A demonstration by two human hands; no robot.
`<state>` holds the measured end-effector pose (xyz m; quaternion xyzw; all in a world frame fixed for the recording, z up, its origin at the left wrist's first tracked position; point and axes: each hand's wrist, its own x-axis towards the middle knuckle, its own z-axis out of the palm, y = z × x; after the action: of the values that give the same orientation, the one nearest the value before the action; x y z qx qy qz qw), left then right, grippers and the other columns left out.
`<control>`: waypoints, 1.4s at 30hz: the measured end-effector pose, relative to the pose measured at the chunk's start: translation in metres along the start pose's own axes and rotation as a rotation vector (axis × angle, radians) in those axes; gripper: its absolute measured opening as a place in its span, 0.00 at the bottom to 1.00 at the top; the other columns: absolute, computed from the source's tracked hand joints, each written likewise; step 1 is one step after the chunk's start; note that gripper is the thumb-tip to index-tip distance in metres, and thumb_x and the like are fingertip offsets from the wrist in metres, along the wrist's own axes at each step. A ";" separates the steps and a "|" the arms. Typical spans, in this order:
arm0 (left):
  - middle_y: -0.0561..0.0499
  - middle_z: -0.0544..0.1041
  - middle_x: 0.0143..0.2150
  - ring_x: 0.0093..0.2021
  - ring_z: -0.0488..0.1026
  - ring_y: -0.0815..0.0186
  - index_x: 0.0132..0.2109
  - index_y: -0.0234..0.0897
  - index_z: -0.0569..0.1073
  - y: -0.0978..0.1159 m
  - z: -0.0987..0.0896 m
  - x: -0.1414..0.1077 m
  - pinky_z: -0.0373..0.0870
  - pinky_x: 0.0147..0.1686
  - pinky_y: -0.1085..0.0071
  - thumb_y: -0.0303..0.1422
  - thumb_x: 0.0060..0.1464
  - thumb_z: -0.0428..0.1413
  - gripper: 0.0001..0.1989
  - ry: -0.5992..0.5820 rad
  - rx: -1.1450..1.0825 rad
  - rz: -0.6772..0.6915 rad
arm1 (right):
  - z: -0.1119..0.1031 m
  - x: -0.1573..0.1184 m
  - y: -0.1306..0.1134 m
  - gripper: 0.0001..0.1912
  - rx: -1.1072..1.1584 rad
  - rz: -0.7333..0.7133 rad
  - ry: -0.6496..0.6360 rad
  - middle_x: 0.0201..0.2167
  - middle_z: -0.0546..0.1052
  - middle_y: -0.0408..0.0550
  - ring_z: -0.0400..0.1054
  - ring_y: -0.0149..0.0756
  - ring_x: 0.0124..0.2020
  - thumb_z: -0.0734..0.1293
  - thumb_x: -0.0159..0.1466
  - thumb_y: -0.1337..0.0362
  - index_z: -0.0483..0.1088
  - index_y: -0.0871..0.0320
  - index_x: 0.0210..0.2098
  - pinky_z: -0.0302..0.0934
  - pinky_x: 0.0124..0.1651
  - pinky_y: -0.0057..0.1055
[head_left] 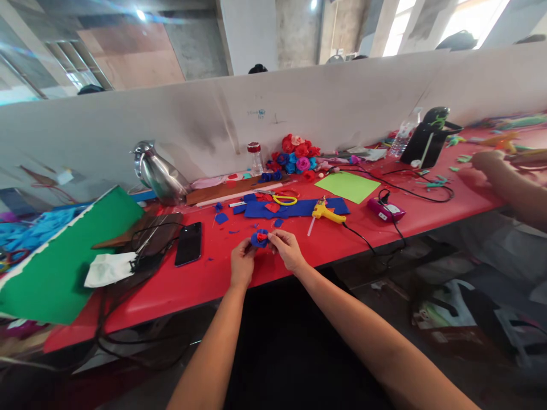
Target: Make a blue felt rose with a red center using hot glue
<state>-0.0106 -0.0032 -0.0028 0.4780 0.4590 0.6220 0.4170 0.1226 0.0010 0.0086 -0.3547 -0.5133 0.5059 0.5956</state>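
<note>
Between my two hands, above the front part of the red table, is a small blue paper flower (pixel 258 240) with a red centre. My left hand (pixel 241 261) pinches it from the left and below. The fingertips of my right hand (pixel 287 248) close on its right edge, by the red part. Just beyond lie a blue strip (pixel 294 208) with a red scrap (pixel 272 207) on it and yellow-handled scissors (pixel 285 199). To the right of my hands, a yellow glue gun (pixel 328 213) rests on the blue strip's right end.
A phone (pixel 188 244), a green sheet (pixel 72 256) and a metal jug (pixel 158 171) are on the left. A flower bunch (pixel 299 154) and a lidded jar (pixel 255 159) stand by the partition. A lime sheet (pixel 348 186) and a purple power socket (pixel 386 210) with cables lie right. Another person's arm (pixel 510 185) reaches in.
</note>
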 end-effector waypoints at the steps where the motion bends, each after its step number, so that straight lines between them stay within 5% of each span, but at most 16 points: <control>1: 0.52 0.79 0.28 0.35 0.74 0.61 0.32 0.37 0.81 0.000 0.000 0.000 0.71 0.43 0.65 0.32 0.41 0.64 0.07 0.002 0.000 0.001 | 0.000 0.000 0.000 0.24 0.001 0.004 0.007 0.16 0.66 0.40 0.57 0.27 0.18 0.68 0.57 0.43 0.65 0.56 0.20 0.53 0.23 0.28; 26: 0.50 0.81 0.30 0.36 0.75 0.61 0.32 0.36 0.80 0.001 0.000 0.007 0.69 0.46 0.64 0.36 0.42 0.65 0.09 -0.005 -0.014 -0.038 | 0.003 0.003 0.005 0.15 0.034 0.009 0.045 0.16 0.65 0.37 0.56 0.26 0.18 0.70 0.54 0.52 0.66 0.56 0.24 0.52 0.22 0.25; 37: 0.50 0.82 0.31 0.38 0.75 0.60 0.33 0.37 0.81 0.002 0.000 0.006 0.70 0.46 0.64 0.34 0.41 0.64 0.09 -0.008 -0.005 -0.049 | 0.000 0.004 0.010 0.16 0.005 -0.043 0.070 0.16 0.64 0.38 0.56 0.27 0.18 0.65 0.60 0.52 0.64 0.56 0.23 0.53 0.23 0.26; 42: 0.50 0.82 0.31 0.38 0.76 0.60 0.33 0.36 0.81 -0.002 -0.001 0.008 0.70 0.47 0.63 0.34 0.40 0.64 0.10 0.009 -0.025 -0.045 | 0.000 0.002 0.008 0.09 -0.047 -0.161 0.119 0.27 0.68 0.42 0.61 0.30 0.26 0.67 0.59 0.56 0.70 0.55 0.33 0.58 0.29 0.28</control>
<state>-0.0127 0.0049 -0.0026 0.4596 0.4636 0.6205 0.4347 0.1208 0.0054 0.0013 -0.3558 -0.5154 0.4223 0.6553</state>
